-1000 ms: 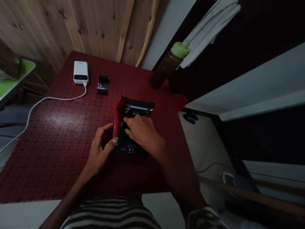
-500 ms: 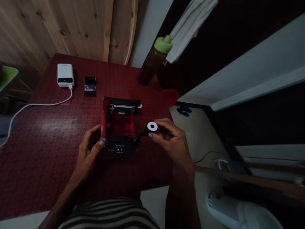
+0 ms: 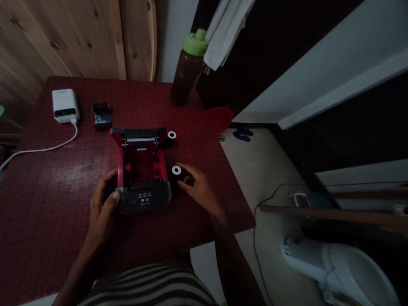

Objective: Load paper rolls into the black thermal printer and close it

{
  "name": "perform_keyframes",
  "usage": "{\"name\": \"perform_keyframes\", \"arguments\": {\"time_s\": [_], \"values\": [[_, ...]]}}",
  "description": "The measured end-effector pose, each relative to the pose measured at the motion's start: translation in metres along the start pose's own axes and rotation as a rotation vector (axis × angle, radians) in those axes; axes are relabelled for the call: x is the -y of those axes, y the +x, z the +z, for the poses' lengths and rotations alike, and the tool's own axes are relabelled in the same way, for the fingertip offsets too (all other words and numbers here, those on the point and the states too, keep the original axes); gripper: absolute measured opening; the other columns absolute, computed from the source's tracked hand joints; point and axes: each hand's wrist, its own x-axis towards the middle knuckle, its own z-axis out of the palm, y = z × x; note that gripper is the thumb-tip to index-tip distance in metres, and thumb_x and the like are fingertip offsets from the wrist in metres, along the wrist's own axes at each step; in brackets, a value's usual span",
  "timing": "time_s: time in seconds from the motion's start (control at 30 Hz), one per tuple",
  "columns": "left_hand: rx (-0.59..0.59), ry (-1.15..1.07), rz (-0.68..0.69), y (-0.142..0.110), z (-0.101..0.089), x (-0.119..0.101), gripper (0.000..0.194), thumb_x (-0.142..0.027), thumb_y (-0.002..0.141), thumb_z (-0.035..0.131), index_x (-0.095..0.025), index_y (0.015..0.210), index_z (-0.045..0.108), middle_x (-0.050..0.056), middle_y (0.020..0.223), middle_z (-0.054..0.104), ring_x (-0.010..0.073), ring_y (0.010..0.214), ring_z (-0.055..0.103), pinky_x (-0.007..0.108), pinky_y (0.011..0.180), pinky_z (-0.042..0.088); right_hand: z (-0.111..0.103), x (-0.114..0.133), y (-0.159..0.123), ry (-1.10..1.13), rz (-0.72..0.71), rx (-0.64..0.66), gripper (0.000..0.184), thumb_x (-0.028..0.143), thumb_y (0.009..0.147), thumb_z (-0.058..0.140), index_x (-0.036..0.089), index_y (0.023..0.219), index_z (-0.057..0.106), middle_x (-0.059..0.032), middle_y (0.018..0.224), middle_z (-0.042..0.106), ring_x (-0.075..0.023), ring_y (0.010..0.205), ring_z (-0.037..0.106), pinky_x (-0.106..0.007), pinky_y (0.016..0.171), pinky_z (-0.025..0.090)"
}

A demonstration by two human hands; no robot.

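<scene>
A small red and black printer (image 3: 143, 196) stands on the table with its lid (image 3: 139, 134) raised and its red inner bay exposed. My left hand (image 3: 103, 206) grips its front left corner, thumb on the black front panel. To the right of the printer, my right hand (image 3: 199, 185) has thumb and fingers around a black roll with a white core (image 3: 177, 171). This roll is at or just above the tabletop; I cannot tell which. A second black roll with a white core (image 3: 171, 137) stands beside the raised lid.
Farther back on the red patterned table (image 3: 57, 212) lie a white power bank (image 3: 65, 104) with a white cable and a partly unrolled black piece (image 3: 102, 115). A brown bottle with a green cap (image 3: 188, 70) stands at the back edge. A red stool (image 3: 219, 119) sits beyond the right edge.
My right hand has brought its roll down beside the printer, and the black strip that trailed from it no longer shows. The second roll has come into clearer view. The whole view has shifted.
</scene>
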Motion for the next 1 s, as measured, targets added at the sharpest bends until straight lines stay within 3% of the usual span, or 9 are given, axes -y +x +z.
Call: {"name": "perform_keyframes", "arguments": {"time_s": [0.07, 0.17, 0.3, 0.4, 0.5, 0.63, 0.77, 0.9, 1.0], "values": [[-0.002, -0.012, -0.01, 0.001, 0.001, -0.002, 0.065, -0.064, 0.095, 0.071, -0.024, 0.145, 0.068, 0.01, 0.147, 0.074, 0.0389, 0.14, 0.066, 0.048, 0.112, 0.053, -0.013, 0.001, -0.006, -0.011, -0.003, 0.049, 0.059, 0.016, 0.089, 0.067, 0.024, 0.147, 0.073, -0.0091, 0.136, 0.081, -0.0178, 0.094, 0.077, -0.036, 0.089, 0.064], [0.003, -0.025, -0.014, 0.001, 0.002, -0.005, 0.063, -0.065, 0.094, 0.072, -0.026, 0.143, 0.069, 0.009, 0.146, 0.076, 0.0384, 0.139, 0.068, 0.047, 0.111, 0.055, -0.039, 0.004, -0.006, -0.091, -0.02, 0.081, 0.049, 0.015, 0.096, 0.061, 0.024, 0.142, 0.077, -0.0086, 0.128, 0.083, -0.021, 0.107, 0.08, -0.041, 0.1, 0.064], [0.008, -0.02, -0.003, 0.001, 0.002, -0.005, 0.059, -0.063, 0.095, 0.071, -0.028, 0.143, 0.07, 0.007, 0.146, 0.076, 0.037, 0.139, 0.067, 0.046, 0.111, 0.054, -0.061, 0.006, 0.026, -0.249, -0.042, -0.065, 0.032, 0.014, 0.098, 0.063, 0.022, 0.121, 0.083, -0.009, 0.125, 0.085, -0.0246, 0.117, 0.079, -0.048, 0.111, 0.059], [0.007, -0.01, -0.002, 0.001, 0.001, -0.003, 0.061, -0.064, 0.096, 0.071, -0.027, 0.144, 0.07, 0.008, 0.144, 0.076, 0.0365, 0.135, 0.068, 0.045, 0.108, 0.054, -0.051, 0.006, 0.067, -0.271, -0.045, -0.113, 0.028, 0.014, 0.094, 0.071, 0.02, 0.118, 0.082, -0.0103, 0.124, 0.083, -0.0244, 0.114, 0.078, -0.047, 0.11, 0.058], [0.003, 0.003, 0.001, 0.001, 0.0, -0.003, 0.063, -0.065, 0.096, 0.07, -0.026, 0.146, 0.069, 0.009, 0.143, 0.076, 0.0362, 0.13, 0.07, 0.045, 0.105, 0.054, -0.024, 0.006, 0.101, -0.249, -0.05, -0.103, 0.042, 0.017, 0.086, 0.084, 0.016, 0.128, 0.077, -0.0108, 0.12, 0.081, -0.0224, 0.101, 0.075, -0.042, 0.099, 0.059], [0.016, 0.038, 0.025, 0.002, 0.0, -0.006, 0.063, -0.064, 0.098, 0.068, -0.026, 0.148, 0.069, 0.009, 0.143, 0.076, 0.0362, 0.13, 0.07, 0.045, 0.105, 0.054, 0.006, 0.006, 0.124, -0.209, -0.082, -0.121, 0.039, 0.022, 0.083, 0.088, 0.017, 0.12, 0.075, -0.0114, 0.123, 0.078, -0.0248, 0.114, 0.071, -0.041, 0.105, 0.054], [0.019, 0.041, 0.022, 0.002, 0.0, -0.009, 0.064, -0.065, 0.097, 0.068, -0.025, 0.147, 0.069, 0.01, 0.138, 0.077, 0.0365, 0.126, 0.072, 0.046, 0.102, 0.056, 0.007, 0.005, 0.125, -0.143, -0.078, -0.143, 0.022, 0.03, 0.09, 0.075, 0.021, 0.11, 0.071, -0.0091, 0.119, 0.078, -0.0253, 0.114, 0.071, -0.043, 0.106, 0.054], [0.018, 0.034, -0.007, 0.001, 0.0, -0.01, 0.062, -0.065, 0.097, 0.069, -0.026, 0.146, 0.069, 0.009, 0.139, 0.077, 0.0365, 0.128, 0.07, 0.046, 0.103, 0.056, -0.021, 0.018, 0.103, -0.05, -0.085, -0.172, 0.031, 0.04, 0.089, 0.07, 0.023, 0.115, 0.065, -0.0082, 0.122, 0.077, -0.0243, 0.114, 0.073, -0.043, 0.105, 0.057], [0.025, 0.019, -0.01, -0.001, 0.0, -0.009, 0.061, -0.063, 0.098, 0.068, -0.027, 0.147, 0.068, 0.009, 0.143, 0.075, 0.0364, 0.133, 0.068, 0.045, 0.106, 0.055, -0.044, 0.044, 0.075, 0.173, -0.075, -0.103, 0.037, 0.047, 0.087, 0.072, 0.027, 0.117, 0.064, -0.0065, 0.121, 0.077, -0.0253, 0.114, 0.073, -0.043, 0.101, 0.059]]}}
